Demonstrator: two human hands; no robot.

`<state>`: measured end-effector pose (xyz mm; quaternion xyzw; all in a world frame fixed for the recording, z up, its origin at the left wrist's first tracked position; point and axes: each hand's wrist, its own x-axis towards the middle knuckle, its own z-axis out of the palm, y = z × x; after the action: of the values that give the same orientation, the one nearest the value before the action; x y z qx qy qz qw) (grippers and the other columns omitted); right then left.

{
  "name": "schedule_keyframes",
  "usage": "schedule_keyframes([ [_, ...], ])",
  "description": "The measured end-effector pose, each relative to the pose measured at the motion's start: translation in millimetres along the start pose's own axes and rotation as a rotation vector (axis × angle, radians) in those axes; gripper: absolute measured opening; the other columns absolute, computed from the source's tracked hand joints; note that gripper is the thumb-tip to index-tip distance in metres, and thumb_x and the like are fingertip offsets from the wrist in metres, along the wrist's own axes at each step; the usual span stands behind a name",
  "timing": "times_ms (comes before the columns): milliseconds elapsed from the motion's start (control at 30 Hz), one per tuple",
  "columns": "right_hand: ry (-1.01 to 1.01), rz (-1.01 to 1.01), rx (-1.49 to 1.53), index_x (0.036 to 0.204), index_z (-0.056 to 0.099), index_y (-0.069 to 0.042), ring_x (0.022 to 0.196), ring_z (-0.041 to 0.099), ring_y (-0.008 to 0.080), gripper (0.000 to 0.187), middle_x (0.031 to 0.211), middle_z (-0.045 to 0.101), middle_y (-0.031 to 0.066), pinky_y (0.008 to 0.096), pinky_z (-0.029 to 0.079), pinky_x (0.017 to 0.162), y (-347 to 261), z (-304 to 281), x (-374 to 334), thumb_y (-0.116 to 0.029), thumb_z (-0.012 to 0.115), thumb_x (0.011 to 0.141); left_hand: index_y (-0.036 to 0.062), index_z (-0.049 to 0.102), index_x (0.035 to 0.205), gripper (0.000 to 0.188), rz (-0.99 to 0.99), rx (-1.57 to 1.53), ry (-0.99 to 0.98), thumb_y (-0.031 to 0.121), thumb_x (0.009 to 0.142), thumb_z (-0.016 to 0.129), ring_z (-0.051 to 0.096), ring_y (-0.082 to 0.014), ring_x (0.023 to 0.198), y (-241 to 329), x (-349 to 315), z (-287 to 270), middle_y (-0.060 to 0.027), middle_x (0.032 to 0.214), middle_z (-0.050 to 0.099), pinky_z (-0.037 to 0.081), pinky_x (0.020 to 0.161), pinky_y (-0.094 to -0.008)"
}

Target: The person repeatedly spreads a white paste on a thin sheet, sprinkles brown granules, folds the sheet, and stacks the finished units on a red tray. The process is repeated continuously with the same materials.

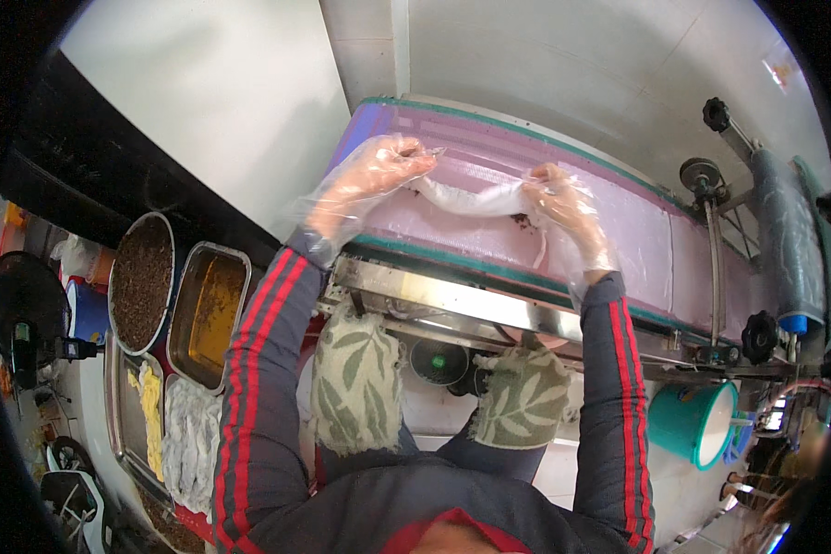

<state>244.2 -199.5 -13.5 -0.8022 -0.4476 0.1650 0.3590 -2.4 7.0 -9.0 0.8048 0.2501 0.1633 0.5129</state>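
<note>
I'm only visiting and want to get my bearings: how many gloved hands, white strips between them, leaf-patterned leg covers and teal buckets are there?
Gloved left hand and right hand: 2
White strip: 1
Leaf-patterned left leg cover and right leg cover: 2
Teal bucket: 1
Total: 6

A long pale-pink belt (pixel 434 223) runs beneath the left fingers (pixel 422 164) and the right fingers (pixel 543 189), with teal edging (pixel 452 262) along both its long sides. Left of the left fingers, its colour turns bluish violet; well right of the right fingers, a thin seam crosses it. Dark crumbs (pixel 523 221) lie on it just below the right fingers. Between them a white strip (pixel 471 203) sags low; I can't tell whether it touches the belt.
</note>
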Motion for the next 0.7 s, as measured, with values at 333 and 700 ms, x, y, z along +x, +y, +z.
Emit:
schedule_keyframes([
  [333,-0.292,-0.020,-0.136,0.098,0.077,-0.006,0.097,0.070,0.0382,0.021,0.099,0.075,0.0167,0.0472,0.054,0.084,-45,15,-56,-0.020,0.065,0.090,0.0041,0.075,0.095,0.022,0.178,0.581,-0.011,0.024,0.090,0.068,0.066,-0.0399,0.088,10,-56,18,-0.0206,0.085,0.067,0.050,0.079,-0.0490],
  [700,0.025,-0.572,-0.613,0.098,0.073,-0.012,0.097,0.065,0.0337,0.015,0.097,0.071,0.0113,0.0456,0.053,0.083,-2,28,-92,-0.010,0.073,0.083,0.0080,0.076,0.095,0.016,0.359,0.767,0.100,0.020,0.089,0.068,0.067,-0.0371,0.099,19,-128,14,-0.0149,0.101,0.072,0.052,0.088,-0.0490],
])
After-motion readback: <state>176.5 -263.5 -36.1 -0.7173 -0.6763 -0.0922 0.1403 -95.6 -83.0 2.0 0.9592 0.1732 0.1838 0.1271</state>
